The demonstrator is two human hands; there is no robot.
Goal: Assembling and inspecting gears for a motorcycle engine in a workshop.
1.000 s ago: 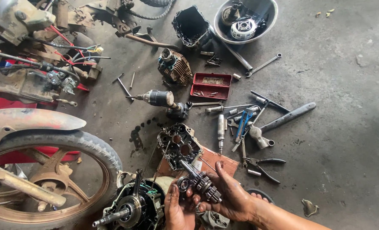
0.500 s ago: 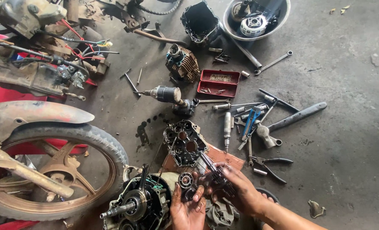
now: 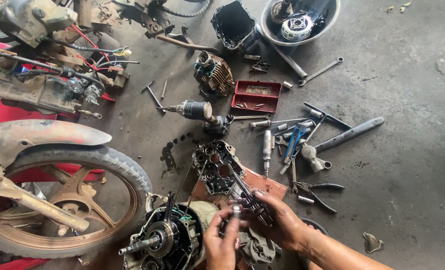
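I have a gear shaft in my hands, low in the middle of my view, just above the engine case with its crank end sticking out to the left. The shaft is a steel rod stacked with toothed gears, dark and greasy. I judge it dense and heavy for its bulk, wholly stiff, and slick with oil. The gears may slide along the rod, so the safest hold would be around the gear cluster itself, with a second support at the bare end.

My right hand is wrapped around the gear cluster from the right, fingers curled shut on it, the rod's thin upper end pointing up-left toward the open crankcase half that lies on a reddish-brown board. My left hand comes up from below; its thumb and fingers are pinched on the lower end of the shaft, where a small pale part shows between the tips. Exactly what that part is I cannot tell.

Around me on the concrete floor: a red tray of small bits, a hammer, blue-handled pliers, a finned cylinder, a metal bowl of parts, and a motorcycle wheel to the left.
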